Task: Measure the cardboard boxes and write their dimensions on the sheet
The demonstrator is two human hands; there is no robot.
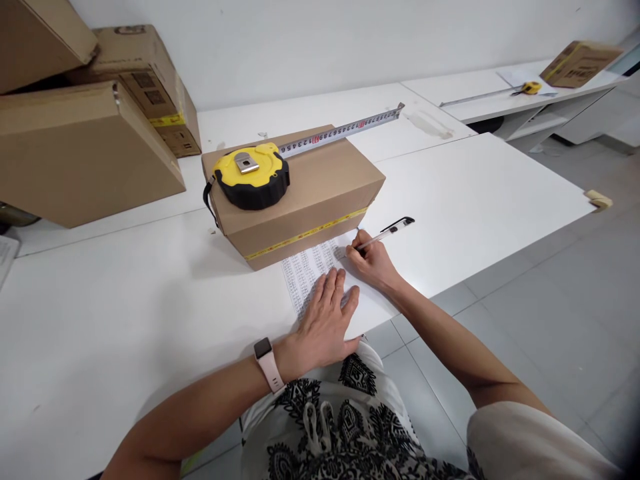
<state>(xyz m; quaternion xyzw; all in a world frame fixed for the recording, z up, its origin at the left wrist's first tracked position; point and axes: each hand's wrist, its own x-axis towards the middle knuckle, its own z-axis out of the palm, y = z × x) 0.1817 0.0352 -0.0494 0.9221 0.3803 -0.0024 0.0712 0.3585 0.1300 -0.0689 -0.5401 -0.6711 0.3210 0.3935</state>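
My right hand (pixel 373 262) is closed around a pen (pixel 390 230), whose hidden tip is over a sheet of paper (pixel 306 272) covered with handwritten columns. Flat on the lower part of that sheet lies my left hand (pixel 327 320), fingers spread, with a watch on its wrist. Just beyond the paper stands a closed cardboard box (pixel 320 193) with yellow printed tape along its side. On top of the box rests a yellow and black tape measure (pixel 250 175). Its blade (pixel 345 131) is pulled out to the right, past the box's far edge.
Several cardboard boxes (pixel 90 147) are stacked at the back left against the wall. Farther right on the white table (pixel 475 193), a second tape measure (pixel 531 87) lies beside another box (pixel 580 65). The table's front edge runs close to my body.
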